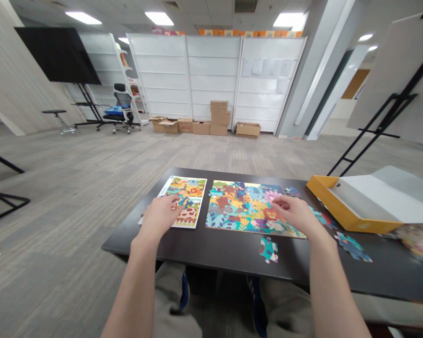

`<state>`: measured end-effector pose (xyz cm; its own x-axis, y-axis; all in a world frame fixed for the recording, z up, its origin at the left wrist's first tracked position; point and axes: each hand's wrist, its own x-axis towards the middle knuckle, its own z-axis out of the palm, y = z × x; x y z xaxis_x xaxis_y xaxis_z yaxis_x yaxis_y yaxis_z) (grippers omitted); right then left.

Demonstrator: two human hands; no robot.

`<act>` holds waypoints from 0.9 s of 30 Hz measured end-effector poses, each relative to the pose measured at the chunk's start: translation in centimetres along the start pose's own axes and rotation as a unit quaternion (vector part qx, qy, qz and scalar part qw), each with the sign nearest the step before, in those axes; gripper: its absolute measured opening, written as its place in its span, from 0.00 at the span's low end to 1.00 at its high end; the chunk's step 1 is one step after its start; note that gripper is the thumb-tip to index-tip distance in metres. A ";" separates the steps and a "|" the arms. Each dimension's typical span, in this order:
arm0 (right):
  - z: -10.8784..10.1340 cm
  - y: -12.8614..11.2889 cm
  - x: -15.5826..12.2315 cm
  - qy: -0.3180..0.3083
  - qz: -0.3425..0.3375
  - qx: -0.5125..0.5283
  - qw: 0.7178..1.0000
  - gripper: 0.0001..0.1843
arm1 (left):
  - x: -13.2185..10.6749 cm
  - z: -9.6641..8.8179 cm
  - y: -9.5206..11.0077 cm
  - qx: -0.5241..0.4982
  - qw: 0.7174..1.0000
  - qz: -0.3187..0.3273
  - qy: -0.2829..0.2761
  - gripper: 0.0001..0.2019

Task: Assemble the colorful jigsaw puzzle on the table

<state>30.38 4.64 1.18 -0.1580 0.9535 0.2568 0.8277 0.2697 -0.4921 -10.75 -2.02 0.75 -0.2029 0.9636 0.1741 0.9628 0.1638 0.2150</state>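
Observation:
My left hand rests on a printed picture sheet with colourful animal scenes. Its thumb and forefinger are apart, with part of the print showing between them. Over the right part of a jigsaw puzzle is my right hand, its fingers bent and pinched together near the lion picture. Whether a piece is between those fingertips I cannot make out. The puzzle shows bright animals and leaves; my right hand hides some of it. One loose teal puzzle piece lies in front of the puzzle, near the table's front edge.
More loose pieces lie right of my right hand, and another by the puzzle's far right corner. A yellow box with white insides and a clear plastic bag sit on the dark table. Cardboard boxes stand far back.

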 end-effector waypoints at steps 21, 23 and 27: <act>-1.3 1.9 -0.2 -0.005 0.010 0.013 1.000 0.11 | 1.7 0.2 3.6 -0.070 0.990 0.122 0.020 0.21; -1.0 2.3 0.0 -0.007 -0.002 -0.004 1.000 0.10 | 2.4 0.0 5.8 -0.106 0.973 0.202 0.019 0.20; -0.1 3.0 0.3 -0.010 -0.026 -0.033 0.999 0.10 | 5.5 0.4 11.8 -0.082 0.943 0.321 -0.035 0.20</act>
<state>32.89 5.69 -0.20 -0.2126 0.9409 0.2638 0.8511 0.3109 -0.4230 -0.41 5.29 3.83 0.4301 0.8657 0.2561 0.8417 -0.4871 0.2330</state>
